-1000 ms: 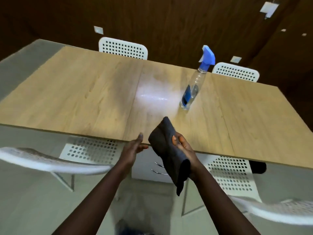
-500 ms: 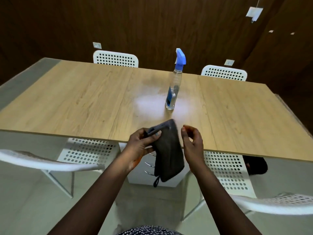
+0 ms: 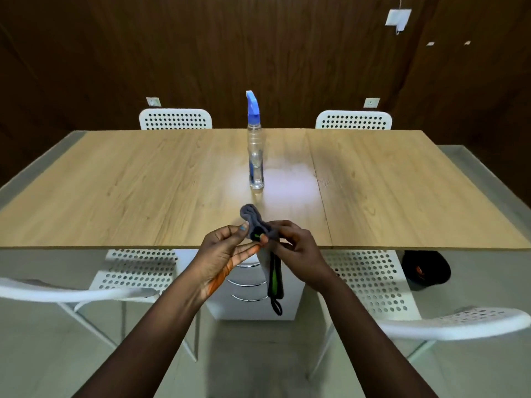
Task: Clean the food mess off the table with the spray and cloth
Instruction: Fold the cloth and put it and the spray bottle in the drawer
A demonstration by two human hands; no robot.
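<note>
At the near table edge: both hands are meeting over the rim of the table (image 3: 115, 179), working the cloth (image 3: 260, 229) between them.
Change: half a second ago the left hand was gripping the cloth alone while the right hovered beside it with nothing in it; now the right hand is pinching it too, and the flat drape is becoming a bunched, rolled wad.
View: the head is now facing the table squarely, so the spray bottle (image 3: 255, 156) is appearing dead centre and upright.
Left hand (image 3: 227, 254): the thumb tip is pressing the left side of the wad; the other fingers are lying straight and together beneath it, palm turned up.
Right hand (image 3: 296, 248): the curled fingers and thumb are pinching the cloth's right side; the fingertips themselves are partly hiding in the fabric.
Cloth position: the grey roll is sticking up past the fingertips toward the bottle, while a dark tail with a green stripe and a loop is hanging below the hands, off the table.
Spray bottle: standing untouched, well beyond the hands, beside a pale sheen on the wood.
Meaning: no food mess is showing; the person is probably folding the cloth up, either for another wipe or to finish.
</note>
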